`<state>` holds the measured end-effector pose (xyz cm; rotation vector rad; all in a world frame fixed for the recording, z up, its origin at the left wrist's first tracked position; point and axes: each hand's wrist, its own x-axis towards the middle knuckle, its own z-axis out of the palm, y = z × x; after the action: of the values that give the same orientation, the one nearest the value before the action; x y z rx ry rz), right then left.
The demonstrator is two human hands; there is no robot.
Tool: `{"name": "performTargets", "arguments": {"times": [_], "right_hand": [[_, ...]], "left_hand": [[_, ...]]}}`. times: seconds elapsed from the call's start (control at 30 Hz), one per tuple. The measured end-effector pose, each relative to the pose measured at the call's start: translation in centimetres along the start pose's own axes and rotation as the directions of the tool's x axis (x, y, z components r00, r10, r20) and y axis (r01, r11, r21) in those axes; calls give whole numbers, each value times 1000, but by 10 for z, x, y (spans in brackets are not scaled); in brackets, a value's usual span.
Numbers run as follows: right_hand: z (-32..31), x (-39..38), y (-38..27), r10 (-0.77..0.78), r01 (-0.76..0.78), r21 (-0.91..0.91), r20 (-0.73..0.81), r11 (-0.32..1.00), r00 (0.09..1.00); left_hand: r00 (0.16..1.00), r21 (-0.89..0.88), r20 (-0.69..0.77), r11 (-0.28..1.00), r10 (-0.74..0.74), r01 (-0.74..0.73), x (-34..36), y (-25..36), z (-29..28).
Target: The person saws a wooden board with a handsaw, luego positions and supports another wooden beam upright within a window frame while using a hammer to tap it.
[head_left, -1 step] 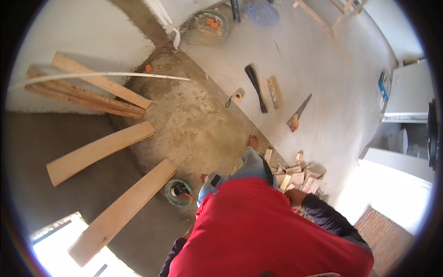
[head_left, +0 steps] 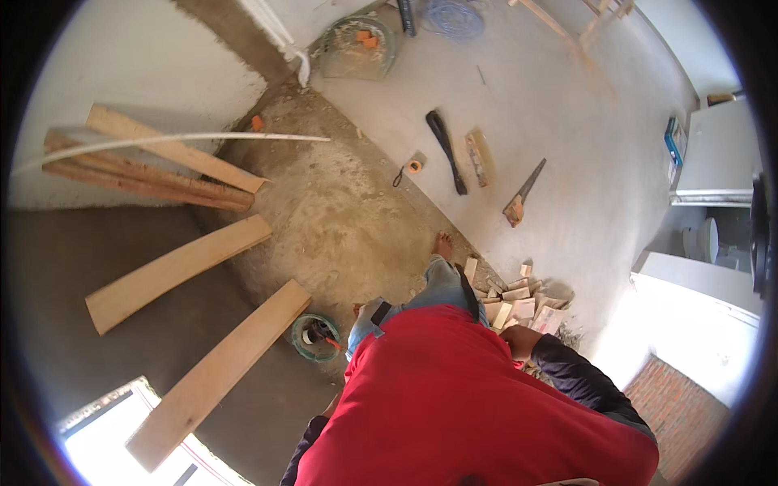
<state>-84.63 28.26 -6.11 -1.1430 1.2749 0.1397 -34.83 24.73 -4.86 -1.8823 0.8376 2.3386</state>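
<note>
My right hand rests at my right side against the red shirt, its fingers curled in; what they hold, if anything, is hidden. On the other side, my left hand hangs by the shirt, mostly covered, its fingers out of sight. Nearest to the right hand lies a pile of wood offcuts. In front of my left hand stands a round green bucket with small items inside. A wide wooden board leans near that bucket.
More boards lean to the left, with a rough beam and a thin white strip. On the floor ahead lie a handsaw, a dark strap-like piece, an orange tape roll and a mortar-stained tub.
The view has shifted slightly, so the floor items and boards sit a little differently in the picture. Both hands stay at my sides.
</note>
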Motion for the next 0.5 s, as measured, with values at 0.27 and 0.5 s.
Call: {"name": "performTargets", "arguments": {"times": [0.27, 0.5], "right_hand": [[-72, -3, 49, -74, 75, 9, -4, 997, 997], [-115, -15, 33, -61, 24, 379, 87, 925, 994]], "left_hand": [[993, 204, 112, 979, -31, 7, 26, 143, 73], [970, 331, 231, 944, -81, 0, 62, 228, 69]]}}
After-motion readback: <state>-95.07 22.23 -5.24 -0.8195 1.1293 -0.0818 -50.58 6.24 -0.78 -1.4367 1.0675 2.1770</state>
